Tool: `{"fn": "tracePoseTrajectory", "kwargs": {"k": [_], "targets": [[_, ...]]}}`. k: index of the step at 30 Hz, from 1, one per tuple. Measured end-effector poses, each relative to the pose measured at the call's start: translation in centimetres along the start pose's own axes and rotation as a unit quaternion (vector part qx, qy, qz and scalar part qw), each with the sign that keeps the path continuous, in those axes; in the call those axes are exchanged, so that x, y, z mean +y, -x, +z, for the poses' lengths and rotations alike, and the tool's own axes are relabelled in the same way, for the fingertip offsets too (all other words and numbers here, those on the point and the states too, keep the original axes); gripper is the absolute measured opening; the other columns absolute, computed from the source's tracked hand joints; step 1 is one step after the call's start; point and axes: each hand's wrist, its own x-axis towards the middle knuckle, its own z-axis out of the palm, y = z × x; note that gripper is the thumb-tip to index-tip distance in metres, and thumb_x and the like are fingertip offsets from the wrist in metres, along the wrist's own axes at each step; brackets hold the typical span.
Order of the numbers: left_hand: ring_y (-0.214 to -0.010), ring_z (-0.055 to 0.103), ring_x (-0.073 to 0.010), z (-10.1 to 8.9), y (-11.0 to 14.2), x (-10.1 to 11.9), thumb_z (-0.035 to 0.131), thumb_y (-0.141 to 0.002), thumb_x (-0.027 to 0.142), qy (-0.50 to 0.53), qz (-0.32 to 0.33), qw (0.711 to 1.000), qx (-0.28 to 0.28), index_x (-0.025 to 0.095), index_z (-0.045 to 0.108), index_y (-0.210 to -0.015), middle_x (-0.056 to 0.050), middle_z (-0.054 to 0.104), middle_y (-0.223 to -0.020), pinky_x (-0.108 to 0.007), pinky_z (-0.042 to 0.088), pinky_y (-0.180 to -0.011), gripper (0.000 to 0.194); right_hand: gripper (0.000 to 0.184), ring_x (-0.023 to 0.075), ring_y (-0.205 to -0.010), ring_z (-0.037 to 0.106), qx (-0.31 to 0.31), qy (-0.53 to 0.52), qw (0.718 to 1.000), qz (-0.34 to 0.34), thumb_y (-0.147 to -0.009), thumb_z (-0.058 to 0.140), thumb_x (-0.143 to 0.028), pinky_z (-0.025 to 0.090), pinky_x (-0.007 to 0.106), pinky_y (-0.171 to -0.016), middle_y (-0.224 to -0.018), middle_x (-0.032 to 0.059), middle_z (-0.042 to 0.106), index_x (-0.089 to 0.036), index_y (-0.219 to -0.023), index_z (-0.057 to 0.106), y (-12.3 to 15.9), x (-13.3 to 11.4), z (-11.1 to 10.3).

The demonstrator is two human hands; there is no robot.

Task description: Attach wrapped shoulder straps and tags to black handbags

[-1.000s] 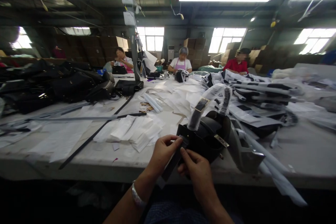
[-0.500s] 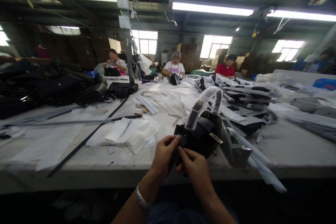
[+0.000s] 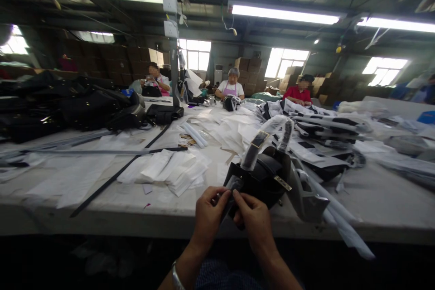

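Observation:
A black handbag (image 3: 263, 174) leans at the table's front edge, its arched handle (image 3: 251, 156) wrapped in clear plastic. On its front is a metal clasp plate (image 3: 283, 183). My left hand (image 3: 211, 210) is closed, pinching the bag's near left side by a film-covered piece (image 3: 234, 184). Close beside it, my right hand (image 3: 252, 215) pinches the same side, thumb tip near the left thumb; its other fingers curl partly behind the bag. A grey tape dispenser-like holder (image 3: 307, 199) stands just right of the bag.
White paper sheets (image 3: 173, 167) lie left of the bag. A dark strip (image 3: 108, 184) crosses the table. Black bags (image 3: 91, 106) are heaped at the left, paper-wrapped pieces (image 3: 326, 127) at the right. Pale rolled sheets (image 3: 348, 233) overhang the front edge. Several people sit across the table.
The whole view has shifted slightly, so things appear farther right and lower. My hands stay on the bag's side, and more of the film-covered piece shows above the thumbs.

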Motion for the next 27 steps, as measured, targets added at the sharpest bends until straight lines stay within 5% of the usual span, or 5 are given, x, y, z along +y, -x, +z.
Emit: {"fn": "tracePoseTrajectory", "kwargs": {"k": [4,8,18,23,27], "targets": [[-0.08,0.065,-0.0154,0.0,0.7,0.2,0.065,-0.088,0.025,-0.061,0.124,0.989,0.047,0.019,0.074,-0.087,-0.003,0.07,-0.084,-0.023,0.05,-0.073,0.01,0.047,0.009,-0.034,0.045,-0.006,-0.026,1.0,0.004,-0.078,0.068,-0.06,0.031,0.019,-0.036,-0.042,-0.0003,0.056,-0.014,-0.067,0.07,-0.5,-0.1,0.1],[-0.083,0.067,-0.0142,-0.3,1.1,-0.2,0.057,-0.093,0.017,-0.146,0.26,0.954,0.028,0.018,0.072,-0.102,-0.005,0.068,-0.09,-0.02,0.053,-0.075,0.017,0.048,0.0075,-0.031,0.041,-0.011,-0.048,0.999,0.01,-0.076,0.07,-0.058,0.026,0.018,-0.034,-0.034,-0.0022,0.049,-0.013,-0.061,0.067,-0.6,-0.2,0.1],[-0.08,0.071,-0.02,-1.9,0.4,1.2,0.041,-0.1,0.015,-0.388,0.472,0.791,-0.026,0.008,0.064,-0.115,-0.012,0.072,-0.09,-0.028,0.062,-0.068,0.029,0.048,0.0115,-0.034,0.05,-0.04,0.004,0.999,-0.017,-0.08,0.066,-0.058,0.036,0.02,-0.038,-0.036,0.0009,0.055,-0.014,-0.063,0.069,0.2,-0.9,-0.2],[-0.088,0.072,-0.0201,-2.4,3.2,-0.5,0.048,-0.097,0.012,-0.366,0.478,0.798,-0.019,0.01,0.065,-0.115,-0.013,0.073,-0.096,-0.027,0.062,-0.075,0.025,0.049,0.01,-0.035,0.047,-0.053,-0.025,0.998,-0.005,-0.081,0.064,-0.057,0.035,0.019,-0.039,-0.037,-0.001,0.053,-0.016,-0.054,0.061,-0.2,-1.0,-0.2],[-0.072,0.072,-0.0139,-3.8,6.7,-1.1,0.05,-0.095,0.01,-0.275,0.42,0.861,-0.083,0.013,0.067,-0.111,-0.008,0.073,-0.083,-0.017,0.059,-0.066,0.024,0.049,0.007,-0.033,0.035,-0.057,-0.021,0.998,0.0,-0.082,0.063,-0.057,0.025,0.02,-0.037,-0.034,-0.0049,0.043,-0.016,-0.056,0.062,-0.5,-0.7,-0.6]]}}
